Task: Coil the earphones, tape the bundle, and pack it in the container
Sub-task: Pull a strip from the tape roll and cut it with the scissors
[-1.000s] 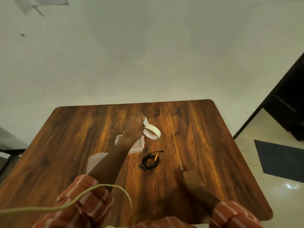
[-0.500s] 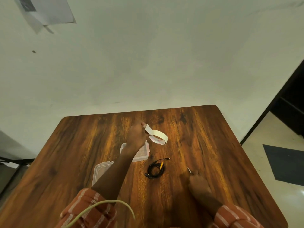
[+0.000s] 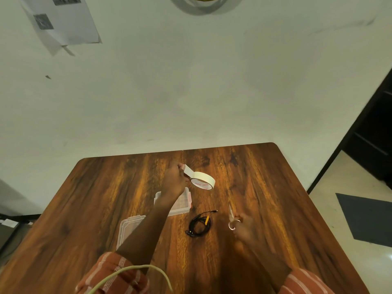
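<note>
Black earphones (image 3: 199,224) lie coiled on the wooden table (image 3: 95,198), with a yellow tag and the plug pointing right. My left hand (image 3: 175,181) holds a cream tape roll (image 3: 203,181) above the table, pinching its loose end so the roll hangs to the right. My right hand (image 3: 244,229), blurred, grips small scissors (image 3: 231,217) just right of the coil, blades pointing away from me. The clear plastic container (image 3: 180,201) sits under my left wrist, partly hidden by it. Its lid (image 3: 129,228) lies to the near left.
A pale wall rises behind the table's far edge, with a printed sheet (image 3: 61,24) taped at upper left. A dark doorway and a black floor mat (image 3: 369,219) are on the right. A light green cable (image 3: 131,272) loops over my left sleeve.
My right hand has lifted the scissors off the table beside the coil. My left hand keeps the tape roll raised. The camera has tilted up, showing more wall.
</note>
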The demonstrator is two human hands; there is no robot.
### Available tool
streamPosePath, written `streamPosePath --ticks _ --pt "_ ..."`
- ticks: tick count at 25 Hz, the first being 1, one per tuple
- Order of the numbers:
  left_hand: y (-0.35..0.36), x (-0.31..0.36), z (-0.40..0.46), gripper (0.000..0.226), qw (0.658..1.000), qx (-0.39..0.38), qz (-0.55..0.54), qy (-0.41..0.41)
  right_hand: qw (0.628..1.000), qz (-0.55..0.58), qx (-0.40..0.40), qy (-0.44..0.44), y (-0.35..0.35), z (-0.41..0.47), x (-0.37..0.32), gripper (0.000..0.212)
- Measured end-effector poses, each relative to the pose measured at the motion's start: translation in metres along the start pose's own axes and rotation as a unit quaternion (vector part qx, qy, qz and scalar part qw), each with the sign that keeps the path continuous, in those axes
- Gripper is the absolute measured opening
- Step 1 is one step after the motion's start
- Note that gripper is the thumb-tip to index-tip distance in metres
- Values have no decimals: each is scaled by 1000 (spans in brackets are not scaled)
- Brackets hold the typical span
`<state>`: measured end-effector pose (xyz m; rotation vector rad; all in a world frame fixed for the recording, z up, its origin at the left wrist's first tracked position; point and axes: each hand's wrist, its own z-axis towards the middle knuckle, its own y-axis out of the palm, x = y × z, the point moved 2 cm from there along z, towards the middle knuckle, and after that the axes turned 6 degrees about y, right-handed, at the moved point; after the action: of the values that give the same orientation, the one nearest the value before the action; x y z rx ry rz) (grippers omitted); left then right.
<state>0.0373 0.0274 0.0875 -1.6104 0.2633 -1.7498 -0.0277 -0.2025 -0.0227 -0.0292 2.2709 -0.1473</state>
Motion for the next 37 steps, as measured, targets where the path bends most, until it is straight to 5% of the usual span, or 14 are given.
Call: streamPosePath --ticks 6,11,18,23,27,37 --pt "-2 3 0 10 999 5 -29 -21 935 275 -220 49 56 -56 -72 29" --pt "-4 12 -1 10 999 11 -43 -10 896 316 -302 78 68 -83 -99 39" --pt "-12 23 -1 10 997 16 -79 -6 878 333 -331 92 78 -96 -104 34" --pt "-16 25 2 16 996 16 -85 -16 938 262 -226 5 84 -91 -99 34" --pt "-19 30 2 10 995 17 -102 -13 944 264 -199 -8 80 -85 -97 42" --pt "-24 47 1 6 995 24 -88 27 948 180 -252 -65 75 -89 -106 26"
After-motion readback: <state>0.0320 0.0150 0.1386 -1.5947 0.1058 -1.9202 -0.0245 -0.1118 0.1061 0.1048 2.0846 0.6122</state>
